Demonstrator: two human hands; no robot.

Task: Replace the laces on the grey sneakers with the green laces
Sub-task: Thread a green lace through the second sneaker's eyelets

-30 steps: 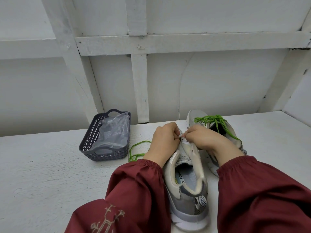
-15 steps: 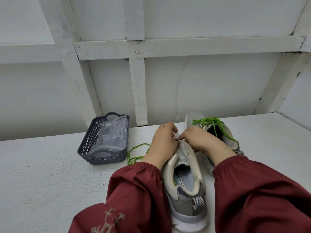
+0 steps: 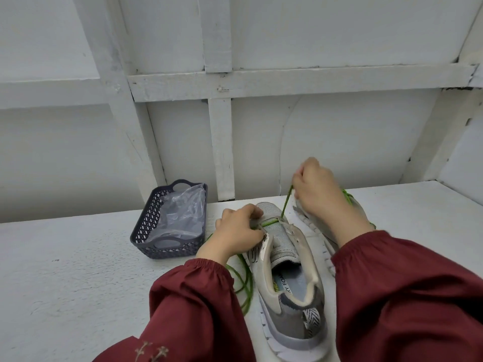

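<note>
Behind, white wall [image 3: 339, 139]; sneaker [image 3: 292, 246] on table [image 3: 78, 283].

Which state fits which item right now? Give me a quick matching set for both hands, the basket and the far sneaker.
Items:
1. right hand
2. left hand
3. basket
4. far sneaker

States:
A. holds a clear plastic bag
B. pinches the green lace, pulled up taut
C. partly hidden behind the right hand
D. grips the near sneaker by its front eyelets

Pairs: 1-B, 2-D, 3-A, 4-C
</note>
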